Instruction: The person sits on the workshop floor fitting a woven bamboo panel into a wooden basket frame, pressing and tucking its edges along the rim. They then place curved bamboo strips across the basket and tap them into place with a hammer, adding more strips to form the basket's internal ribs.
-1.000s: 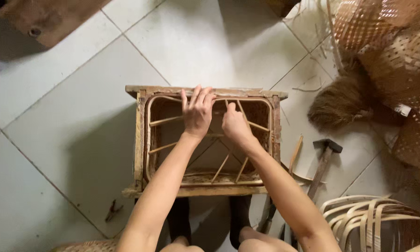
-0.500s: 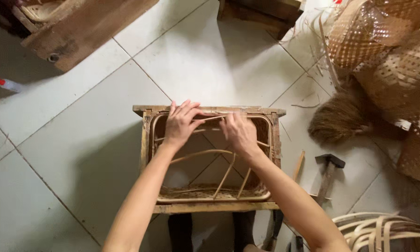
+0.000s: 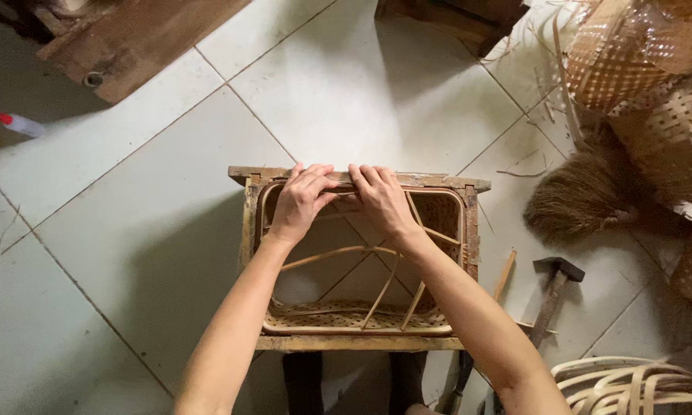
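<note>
I see my left hand (image 3: 300,201) and right hand (image 3: 382,201) side by side, nearly touching, both pressed on the far rim of the woven basket (image 3: 357,315), fingers curled over it. The basket sits inside a wooden frame (image 3: 247,230) on the tiled floor (image 3: 115,230). A hammer (image 3: 553,296) lies right of the frame, with a brush (image 3: 576,201) beyond it.

No signs, screens or labels show here. The nearest thing to a package is a small white squeeze bottle with a red cap (image 3: 11,123), lying on its side on the pale floor tiles (image 3: 361,84) at the left edge.
</note>
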